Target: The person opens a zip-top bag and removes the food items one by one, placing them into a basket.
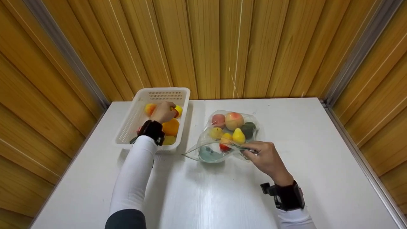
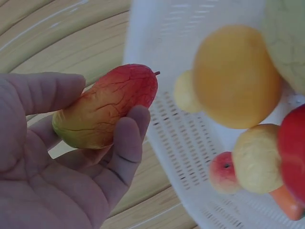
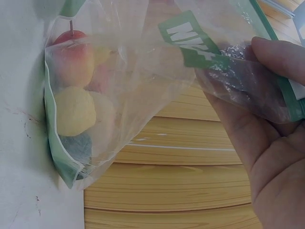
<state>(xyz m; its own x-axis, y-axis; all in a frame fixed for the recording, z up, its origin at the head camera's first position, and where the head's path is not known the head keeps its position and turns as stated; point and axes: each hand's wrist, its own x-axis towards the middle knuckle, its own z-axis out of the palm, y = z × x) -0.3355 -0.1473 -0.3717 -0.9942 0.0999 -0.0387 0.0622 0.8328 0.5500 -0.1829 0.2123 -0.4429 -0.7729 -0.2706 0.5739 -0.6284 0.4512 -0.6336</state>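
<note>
Wood-panelled wall (image 1: pixel 203 47), white table (image 1: pixel 318 133). Red-yellow mango (image 2: pixel 102 112), above the perforated basket (image 1: pixel 163 89): pinched by left hand (image 1: pixel 162 112); probably light, firm, best taken mid-body. Clear bag (image 1: pixel 210 156), on table: gripped at its edge by right hand (image 1: pixel 266 159); likely limp, slippery.

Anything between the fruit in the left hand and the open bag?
Yes: the basket's right rim lies between the red-and-yellow fruit and the clear bag; whether the fruit clears it, I cannot tell. Beyond the rim, only bare tabletop shows before the bag.
</note>
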